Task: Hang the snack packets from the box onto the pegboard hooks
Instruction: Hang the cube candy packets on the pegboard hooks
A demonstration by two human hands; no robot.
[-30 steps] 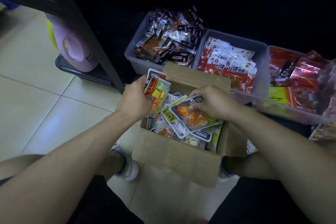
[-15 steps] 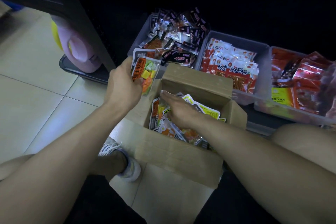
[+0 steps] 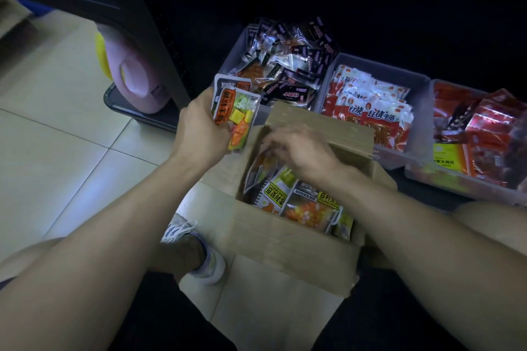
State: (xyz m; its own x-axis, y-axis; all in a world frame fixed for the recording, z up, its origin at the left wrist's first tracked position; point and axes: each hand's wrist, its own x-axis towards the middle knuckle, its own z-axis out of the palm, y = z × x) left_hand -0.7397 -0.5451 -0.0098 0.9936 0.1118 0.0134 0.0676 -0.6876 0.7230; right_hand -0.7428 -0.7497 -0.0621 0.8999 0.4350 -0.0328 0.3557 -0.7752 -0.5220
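Left hand (image 3: 199, 134) gripping small stack of packets (image 3: 236, 114), right hand (image 3: 299, 151) blurred over box (image 3: 285, 251), grasp unclear; best pinching one packet (image 3: 261, 171) by top edge.

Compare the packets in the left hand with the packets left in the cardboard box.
The left hand grips its snack packets as an upright bunch, lifted beside the box; the packets in the cardboard box lie loose and overlapping. The held bunch is only a few; the box holds more. The right hand reaches among the boxed ones, its grip blurred. Both show orange and yellow food prints.
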